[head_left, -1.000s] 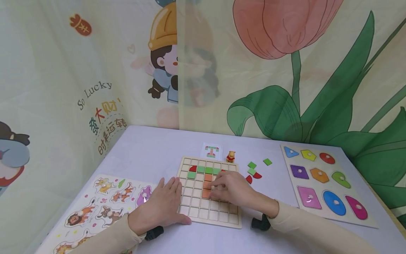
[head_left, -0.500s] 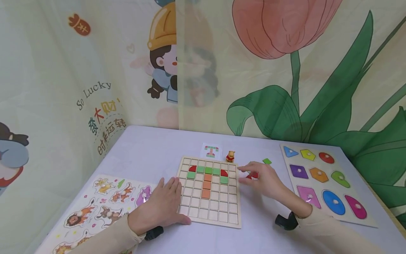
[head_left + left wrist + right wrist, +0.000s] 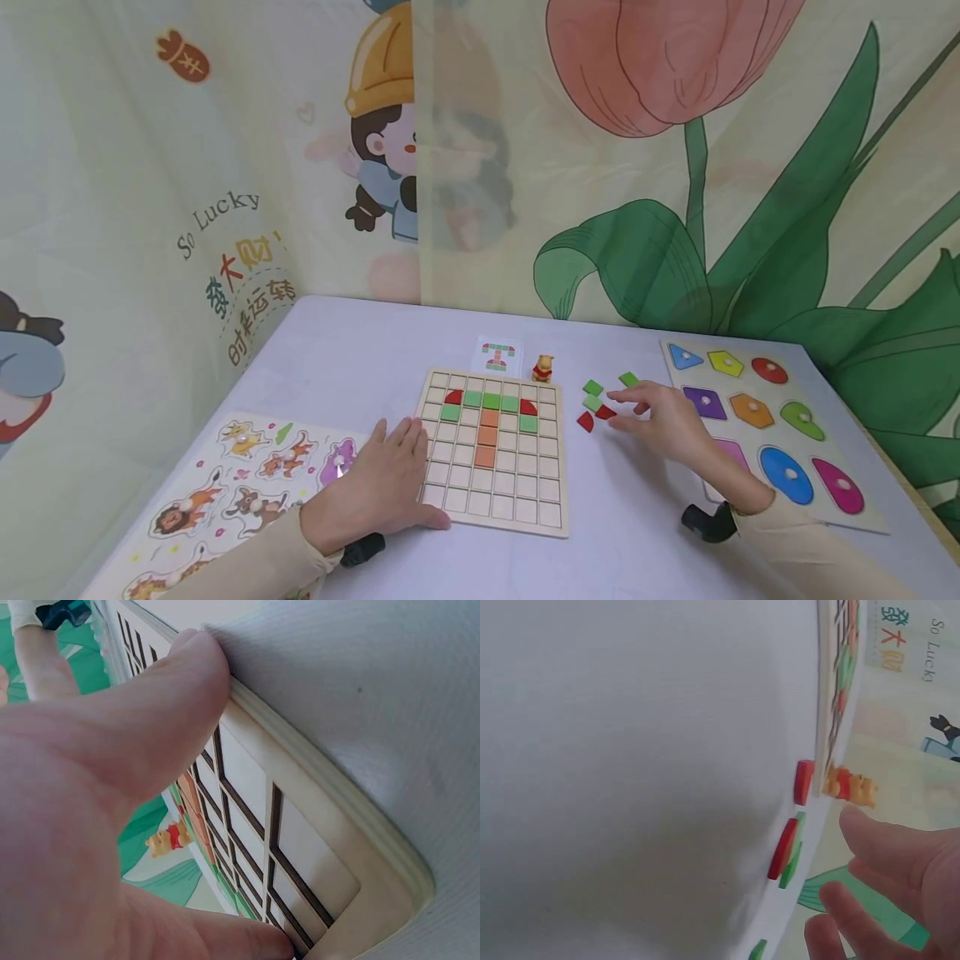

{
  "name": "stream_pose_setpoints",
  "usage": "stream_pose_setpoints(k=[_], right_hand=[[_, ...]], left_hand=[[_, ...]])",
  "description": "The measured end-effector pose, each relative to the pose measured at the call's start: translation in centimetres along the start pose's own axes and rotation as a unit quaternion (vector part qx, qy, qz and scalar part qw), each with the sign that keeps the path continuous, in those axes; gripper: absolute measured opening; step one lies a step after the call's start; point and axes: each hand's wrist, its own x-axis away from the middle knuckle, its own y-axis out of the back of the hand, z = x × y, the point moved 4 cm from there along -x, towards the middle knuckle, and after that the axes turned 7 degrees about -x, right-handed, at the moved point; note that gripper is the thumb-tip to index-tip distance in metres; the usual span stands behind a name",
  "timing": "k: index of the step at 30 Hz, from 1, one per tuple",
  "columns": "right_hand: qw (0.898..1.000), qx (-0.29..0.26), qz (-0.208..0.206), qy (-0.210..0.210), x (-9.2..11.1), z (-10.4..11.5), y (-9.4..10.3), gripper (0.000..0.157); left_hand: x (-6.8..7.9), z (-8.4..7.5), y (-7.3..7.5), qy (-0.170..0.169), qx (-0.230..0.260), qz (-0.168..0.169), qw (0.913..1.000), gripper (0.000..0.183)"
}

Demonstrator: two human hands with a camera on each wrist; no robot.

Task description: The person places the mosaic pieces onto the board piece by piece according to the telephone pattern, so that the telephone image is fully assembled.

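Observation:
A wooden grid board (image 3: 504,506) lies flat on the table, with green squares, red quarter-circle pieces and a column of orange squares (image 3: 487,436) set in its cells. My left hand (image 3: 378,483) rests along its left side, fingers spread, the thumb at the near corner in the left wrist view. My right hand (image 3: 671,421) hovers to the right of the board with thumb and fingers apart, holding nothing. Just left of its fingertips lie loose pieces: a red quarter-circle (image 3: 585,422), another red quarter-circle (image 3: 605,412) and green squares (image 3: 593,387). One more green square (image 3: 628,379) lies behind the fingers.
A pattern card (image 3: 498,354) and a small bear figurine (image 3: 543,367) are behind the board. An animal puzzle (image 3: 255,471) lies at left. At right is a shape puzzle (image 3: 750,411) with knobbed pieces, partly covered by the right hand and forearm.
My right hand has left the board and moved right to the loose pieces. A red quarter-circle and a green square at the board's upper right are now uncovered. The left hand stays put.

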Motion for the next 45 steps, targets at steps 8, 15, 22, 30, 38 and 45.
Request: stream_pose_setpoints(k=[8,15,22,30,38,45], right_hand=[[0.999,0.003,0.036,-0.018,-0.6,-0.1,-1.7,0.036],[0.998,0.02,0.064,0.0,-1.3,1.1,-2.9,0.035],[0.997,0.031,0.066,0.006,-1.9,1.7,-3.7,0.033],[0.998,0.025,0.056,0.012,-2.1,2.1,-4.3,0.031],[0.998,0.028,0.048,0.016,-2.0,2.3,-4.8,0.03],[0.998,0.043,0.038,0.016,-1.7,2.4,-5.1,0.026]], left_hand=[[0.0,0.0,0.1,0.0,0.004,-0.003,1.0,0.113],[0.0,0.0,0.1,-0.001,0.004,-0.006,1.0,0.113],[0.0,0.0,0.1,0.0,0.0,-0.002,1.0,0.114],[0.0,0.0,0.0,0.0,-0.008,-0.002,1.0,0.114],[0.0,0.0,-0.1,0.0,0.0,-0.004,1.0,0.115],[0.0,0.0,-0.2,-0.001,0.002,-0.003,1.0,0.115]])
